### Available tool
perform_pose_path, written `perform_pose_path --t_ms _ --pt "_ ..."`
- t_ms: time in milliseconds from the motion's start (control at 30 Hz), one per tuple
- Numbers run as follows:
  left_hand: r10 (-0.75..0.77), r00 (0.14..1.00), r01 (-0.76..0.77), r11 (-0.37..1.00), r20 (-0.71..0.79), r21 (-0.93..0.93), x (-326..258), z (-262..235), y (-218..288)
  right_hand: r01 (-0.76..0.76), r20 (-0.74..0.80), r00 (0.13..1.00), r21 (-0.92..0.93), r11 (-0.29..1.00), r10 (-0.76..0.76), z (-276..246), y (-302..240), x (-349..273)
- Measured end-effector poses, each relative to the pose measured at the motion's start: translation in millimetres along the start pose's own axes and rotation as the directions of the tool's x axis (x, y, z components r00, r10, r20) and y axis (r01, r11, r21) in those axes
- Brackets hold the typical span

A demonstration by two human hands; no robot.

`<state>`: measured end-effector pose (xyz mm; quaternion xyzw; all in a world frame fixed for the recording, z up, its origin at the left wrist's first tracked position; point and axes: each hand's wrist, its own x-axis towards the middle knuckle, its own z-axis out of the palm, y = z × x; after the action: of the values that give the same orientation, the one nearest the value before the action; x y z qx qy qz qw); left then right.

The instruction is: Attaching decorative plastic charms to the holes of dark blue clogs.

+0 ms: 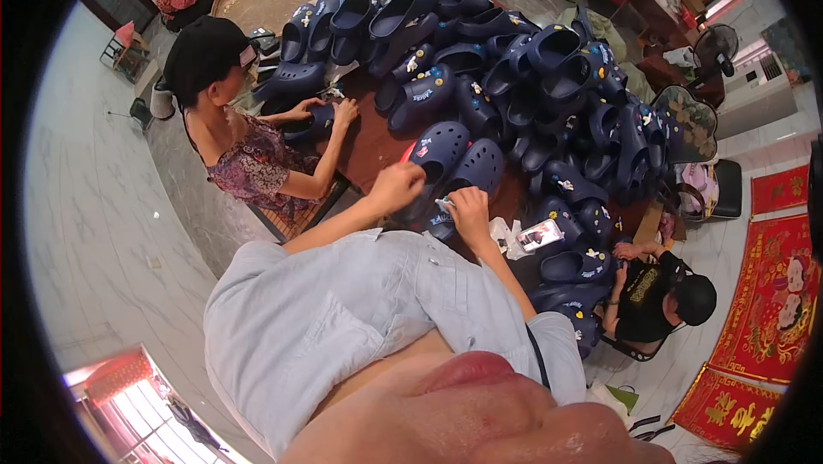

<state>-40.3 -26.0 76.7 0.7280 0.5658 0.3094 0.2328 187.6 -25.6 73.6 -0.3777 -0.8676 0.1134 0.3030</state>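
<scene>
In front of me on the brown table, two navy clogs with holes lie side by side, the left clog [441, 145] and the right clog [480, 164]. My left hand [398, 188] is curled closed beside the left clog; what its fingers hold, if anything, is hidden. A small white-and-blue charm [444, 204] is pinched in the fingertips of my right hand [469, 212], at the near end of the pair. Something red shows behind the left clog. Close to my right wrist lie crumpled clear plastic bags [506, 239] and a lit phone [540, 235].
A large pile of navy clogs [523, 78], many with colourful charms, covers the table ahead and right. One person [227, 121] handles a clog at the left; another person [660, 297] sits at the right. A fan [716, 48] stands at the back right.
</scene>
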Motion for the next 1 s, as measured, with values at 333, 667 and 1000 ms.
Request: perform_pose_path --t_ms 333,667,1000 --pt "-0.368 0.925 0.320 0.890 0.099 0.324 68 14 -32 -0.094 -0.090 0.993 -0.268 0.959 0.073 24 6 59" --pt "-0.060 0.997 0.046 0.964 0.047 0.263 63 22 -63 -0.156 -0.038 0.988 -0.352 0.923 0.153 50 15 52" --pt "-0.042 0.998 0.033 0.986 0.053 0.162 62 16 -66 -0.143 -0.086 0.989 -0.396 0.907 0.119 53 16 52"
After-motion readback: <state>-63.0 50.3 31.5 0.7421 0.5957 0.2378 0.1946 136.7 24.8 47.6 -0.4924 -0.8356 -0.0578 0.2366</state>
